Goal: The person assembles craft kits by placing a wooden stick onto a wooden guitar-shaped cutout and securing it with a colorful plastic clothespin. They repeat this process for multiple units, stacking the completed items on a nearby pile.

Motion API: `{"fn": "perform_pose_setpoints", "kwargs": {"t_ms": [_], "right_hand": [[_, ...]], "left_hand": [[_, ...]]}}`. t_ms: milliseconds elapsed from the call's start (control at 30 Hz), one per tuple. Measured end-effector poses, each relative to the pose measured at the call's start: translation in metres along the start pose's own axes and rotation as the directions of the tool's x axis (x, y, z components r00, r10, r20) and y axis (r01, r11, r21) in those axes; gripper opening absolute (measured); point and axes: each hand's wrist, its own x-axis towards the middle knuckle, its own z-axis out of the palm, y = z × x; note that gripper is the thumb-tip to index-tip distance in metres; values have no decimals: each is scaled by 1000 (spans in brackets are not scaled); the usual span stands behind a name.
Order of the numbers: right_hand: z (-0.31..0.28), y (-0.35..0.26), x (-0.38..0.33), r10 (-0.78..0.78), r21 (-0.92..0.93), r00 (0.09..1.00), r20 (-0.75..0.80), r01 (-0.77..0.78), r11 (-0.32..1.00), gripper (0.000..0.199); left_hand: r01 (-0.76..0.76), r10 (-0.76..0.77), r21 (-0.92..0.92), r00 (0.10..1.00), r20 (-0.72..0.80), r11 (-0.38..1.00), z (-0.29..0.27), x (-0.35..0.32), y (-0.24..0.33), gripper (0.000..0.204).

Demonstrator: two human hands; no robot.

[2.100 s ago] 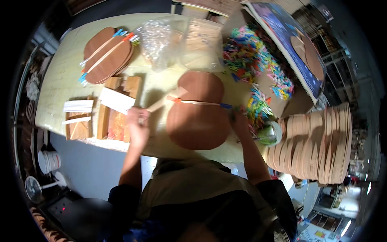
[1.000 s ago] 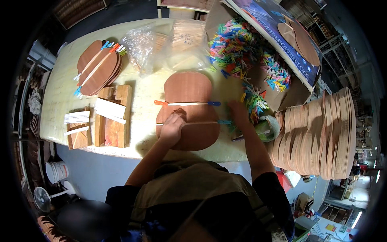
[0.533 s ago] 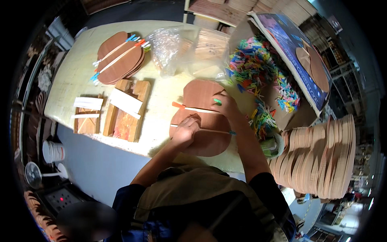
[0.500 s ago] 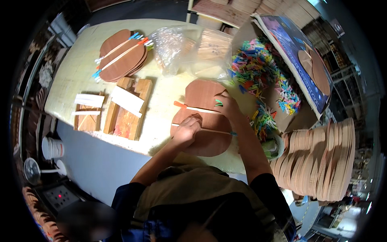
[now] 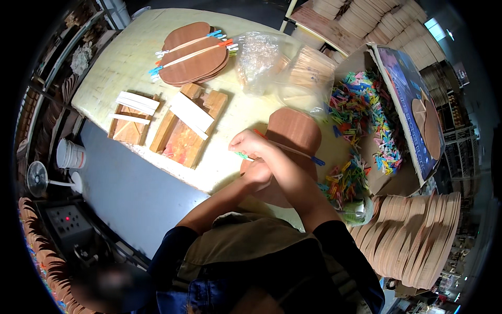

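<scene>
A reddish-brown thin wooden board with rounded lobes lies before me, partly hidden by my arms. Across it runs a pale wooden stick, with an orange clip near its left end and a dark-blue clip at its right. My right hand has crossed over to the board's left side, its fingers pinched on a small green clip. Just below, my left hand rests curled at the board's left edge. The right forearm partly covers its fingers, so what they grip is hidden.
At the right, a cardboard box holds many coloured clips, some spilling out. Clipped boards lie at the back left, near plastic bags of sticks. Two wooden jigs bear white strips. Stacked curved wood stands at the right.
My right hand has moved from the board's right side to its left with the green clip. A dark-blue clip now shows at the upper stick's right end. The whole view has shifted.
</scene>
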Motion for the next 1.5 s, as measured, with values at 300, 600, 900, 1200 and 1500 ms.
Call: {"fn": "perform_pose_setpoints", "kwargs": {"t_ms": [300,600,900,1200,1500], "right_hand": [[5,-28,-20,98,-330,994,39,-80,940,14],[-10,-26,-55,-443,-727,893,81,357,587,12],[-91,38,-183,-181,168,654,-735,434,885,26],[-53,81,-327,-329,-103,319,-889,561,822,26],[-17,100,-393,-70,180,280,-957,768,615,26]], "left_hand": [[159,-170,-263,985,-20,952,8,3,7,24],[368,-349,-116,924,157,922,-30,12,43,14],[475,-829,-815,559,-12,331,-16,-92,31,19],[195,-713,-979,695,91,66,-104,-72,11,26],[-21,-698,-770,407,-589,638,-296,50,-173,23]]}}
